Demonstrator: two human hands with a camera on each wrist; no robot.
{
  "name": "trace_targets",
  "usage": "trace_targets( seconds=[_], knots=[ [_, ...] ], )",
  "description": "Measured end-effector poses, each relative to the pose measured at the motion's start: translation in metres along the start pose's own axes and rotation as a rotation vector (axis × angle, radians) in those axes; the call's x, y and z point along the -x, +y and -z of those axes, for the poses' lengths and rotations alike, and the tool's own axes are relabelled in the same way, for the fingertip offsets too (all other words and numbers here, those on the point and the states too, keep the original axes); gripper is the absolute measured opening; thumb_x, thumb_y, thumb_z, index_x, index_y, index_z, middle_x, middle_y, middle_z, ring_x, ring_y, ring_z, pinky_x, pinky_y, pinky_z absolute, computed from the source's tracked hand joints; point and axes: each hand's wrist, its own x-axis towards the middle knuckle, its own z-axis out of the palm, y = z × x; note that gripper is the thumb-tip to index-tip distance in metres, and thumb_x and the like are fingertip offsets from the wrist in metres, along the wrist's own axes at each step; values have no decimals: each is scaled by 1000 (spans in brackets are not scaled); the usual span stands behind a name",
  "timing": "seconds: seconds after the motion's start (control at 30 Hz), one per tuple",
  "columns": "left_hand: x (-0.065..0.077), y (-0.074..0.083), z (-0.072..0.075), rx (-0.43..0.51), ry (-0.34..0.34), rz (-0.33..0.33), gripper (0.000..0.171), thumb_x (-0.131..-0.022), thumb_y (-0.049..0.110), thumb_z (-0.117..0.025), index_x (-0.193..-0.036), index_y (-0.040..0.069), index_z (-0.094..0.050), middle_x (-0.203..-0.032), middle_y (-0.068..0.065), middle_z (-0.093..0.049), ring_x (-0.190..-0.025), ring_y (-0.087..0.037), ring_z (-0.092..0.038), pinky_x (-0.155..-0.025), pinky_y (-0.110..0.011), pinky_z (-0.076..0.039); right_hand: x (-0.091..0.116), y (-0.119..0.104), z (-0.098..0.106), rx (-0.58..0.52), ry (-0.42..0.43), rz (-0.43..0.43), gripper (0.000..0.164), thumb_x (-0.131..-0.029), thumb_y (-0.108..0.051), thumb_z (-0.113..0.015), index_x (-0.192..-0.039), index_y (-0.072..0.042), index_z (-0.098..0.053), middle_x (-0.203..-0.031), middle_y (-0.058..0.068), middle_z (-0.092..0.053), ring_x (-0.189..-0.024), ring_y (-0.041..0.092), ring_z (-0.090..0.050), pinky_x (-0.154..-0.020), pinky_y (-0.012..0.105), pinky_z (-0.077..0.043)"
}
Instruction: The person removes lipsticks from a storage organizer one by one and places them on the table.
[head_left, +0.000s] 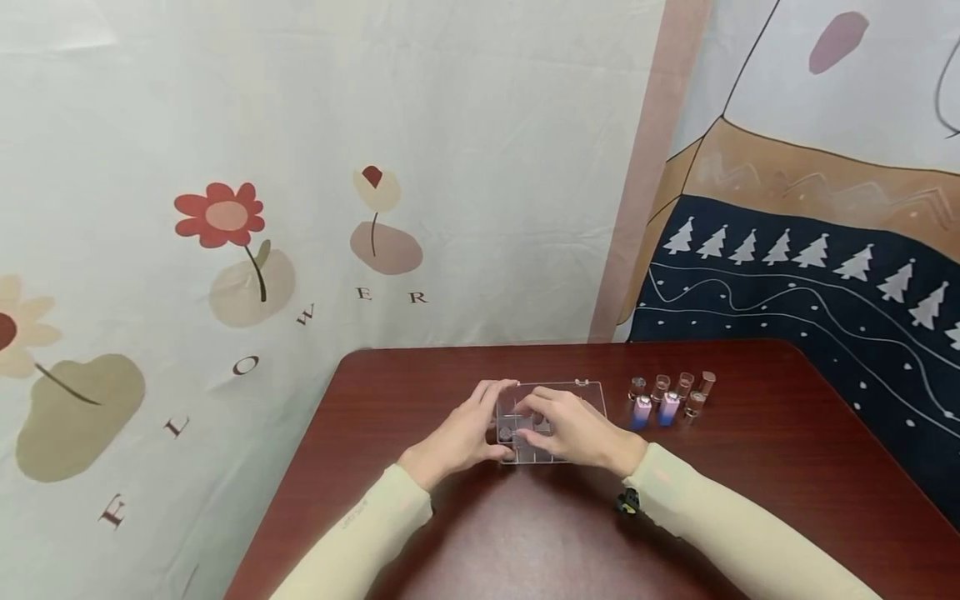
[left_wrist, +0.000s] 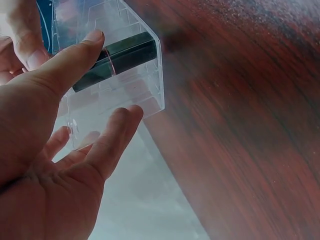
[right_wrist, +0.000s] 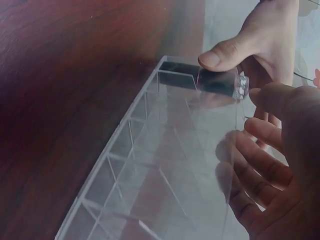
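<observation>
A clear plastic compartment organizer (head_left: 592, 398) lies on the table in front of me. A dark lipstick tube (left_wrist: 131, 53) sits inside its end compartment, its ornate silvery end (right_wrist: 241, 86) facing the right hand. My left hand (head_left: 461, 433) holds the organizer's left end, thumb over the tube and fingers at the opposite wall. Reaching over the organizer, my right hand (head_left: 581, 429) has loosely bent, spread fingers. In the right wrist view its uppermost digit meets the tube's silvery end, and the other fingers lie along the clear wall.
To the right of the organizer stand several small tubes, some with clear or coppery tops (head_left: 661, 386), and two pink-and-blue tubes (head_left: 642, 411). The reddish-brown table (head_left: 390, 392) meets a printed cloth (head_left: 487, 167) behind it.
</observation>
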Motion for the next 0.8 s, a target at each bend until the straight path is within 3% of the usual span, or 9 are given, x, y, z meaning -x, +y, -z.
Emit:
trace_targets(
  seconds=[0.27, 0.57, 0.8],
  knots=[
    [-1, 0, 0, -2, 10, 3, 109, -92, 11, -101, -177, 21, -35, -169, -11, -50, -120, -29, -85, -103, -40, -68, -5, -4, -8, -44, -53, -28, 25, -106, -24, -89, -125, -11, -81, -114, 2, -83, -94, 12, -78, -82, 23, -64],
    [-2, 0, 1, -38, 23, -4, 107, -91, 12, -102, -176, 20, -37, -169, -13, -52, -115, -26, -83, -101, -44, -66, -7, -4, -17, -70, -57, -34, 21, -107, -26, -88, -123, -14, -82, -110, -1, -84, -90, 9, -78, -79, 21, -64],
    [-1, -2, 0, -37, 13, 3, 108, -92, 6, -101, -177, 20, -36, -167, -13, -53, -112, -21, -79, -90, -34, -64, -7, -5, -21, -67, -57, -37, 20, -107, -27, -88, -121, -14, -83, -106, -2, -83, -88, 10, -78, -78, 17, -61]
  ],
)
